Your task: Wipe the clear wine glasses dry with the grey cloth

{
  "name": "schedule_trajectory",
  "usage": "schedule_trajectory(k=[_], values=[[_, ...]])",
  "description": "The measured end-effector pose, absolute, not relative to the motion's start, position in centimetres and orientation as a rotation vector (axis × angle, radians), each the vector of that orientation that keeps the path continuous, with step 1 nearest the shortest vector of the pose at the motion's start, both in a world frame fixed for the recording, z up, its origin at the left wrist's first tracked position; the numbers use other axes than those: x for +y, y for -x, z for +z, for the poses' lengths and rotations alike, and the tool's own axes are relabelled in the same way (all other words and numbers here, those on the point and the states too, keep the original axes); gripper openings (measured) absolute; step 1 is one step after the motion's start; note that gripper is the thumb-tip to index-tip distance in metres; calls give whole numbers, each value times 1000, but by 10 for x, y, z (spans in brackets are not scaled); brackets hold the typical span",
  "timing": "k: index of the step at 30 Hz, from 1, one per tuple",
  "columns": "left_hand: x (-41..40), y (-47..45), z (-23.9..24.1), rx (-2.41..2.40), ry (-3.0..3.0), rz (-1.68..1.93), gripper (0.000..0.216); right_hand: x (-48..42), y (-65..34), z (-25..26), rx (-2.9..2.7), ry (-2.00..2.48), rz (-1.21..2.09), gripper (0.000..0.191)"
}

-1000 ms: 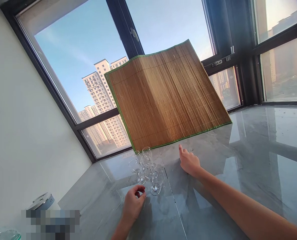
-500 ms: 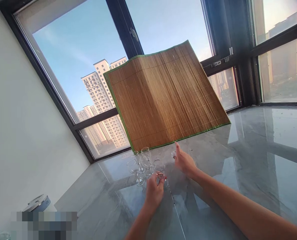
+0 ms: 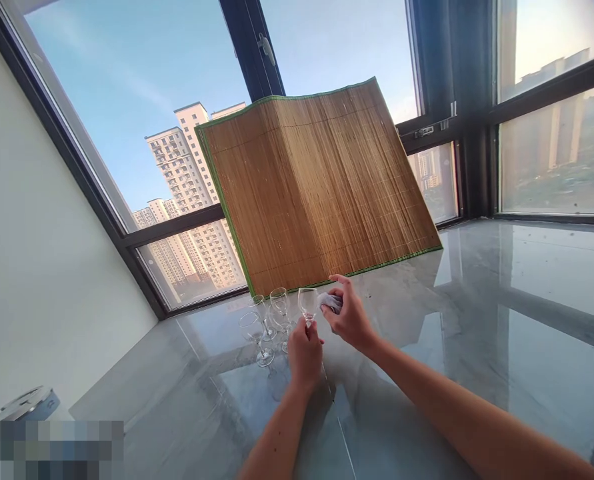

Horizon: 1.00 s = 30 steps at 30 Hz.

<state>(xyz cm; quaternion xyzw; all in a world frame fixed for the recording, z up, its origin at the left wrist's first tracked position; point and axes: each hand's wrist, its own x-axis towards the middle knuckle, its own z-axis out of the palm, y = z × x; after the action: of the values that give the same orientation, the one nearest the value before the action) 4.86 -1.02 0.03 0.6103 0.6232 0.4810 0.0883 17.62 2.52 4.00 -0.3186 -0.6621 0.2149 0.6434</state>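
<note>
My left hand (image 3: pixel 305 348) is closed around the stem of a small clear wine glass (image 3: pixel 307 301), bowl upward. Close beside the bowl on the right, my right hand (image 3: pixel 349 315) grips a crumpled whitish cloth or tissue (image 3: pixel 331 302), its index finger raised. Whether the cloth touches the glass I cannot tell. Left of my left hand, several stemmed glasses stand upright on the grey tiled surface; the nearest wine glass (image 3: pixel 263 355) is at the front, with another wine glass (image 3: pixel 279 301) behind it.
A bamboo mat (image 3: pixel 317 193) with green edging leans against the window frame behind the glasses. At the lower left stands a lidded container (image 3: pixel 31 403), partly blurred out. Glossy grey tile (image 3: pixel 477 373) reflects the windows, and a white wall (image 3: pixel 37 220) rises at left.
My left hand has raised the glass and turned its bowl upright. My right hand has moved left with the cloth, close to the bowl. The view has shifted slightly.
</note>
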Motion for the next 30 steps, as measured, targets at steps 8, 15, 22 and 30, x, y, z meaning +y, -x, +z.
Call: schedule_trajectory(k=[8,15,22,30], values=[[-20,-48,8,2116,-2180,1099,15,31,-192,46,-1700,781,146,48],[-21,-50,10,2015,-2221,1085,22,64,-219,48,-1668,926,582,39],[-23,-48,10,2095,-2215,977,19,52,-220,51,-1876,877,767,39],[-26,-50,10,2011,-2106,1130,15,54,-219,48,-1880,829,798,39]])
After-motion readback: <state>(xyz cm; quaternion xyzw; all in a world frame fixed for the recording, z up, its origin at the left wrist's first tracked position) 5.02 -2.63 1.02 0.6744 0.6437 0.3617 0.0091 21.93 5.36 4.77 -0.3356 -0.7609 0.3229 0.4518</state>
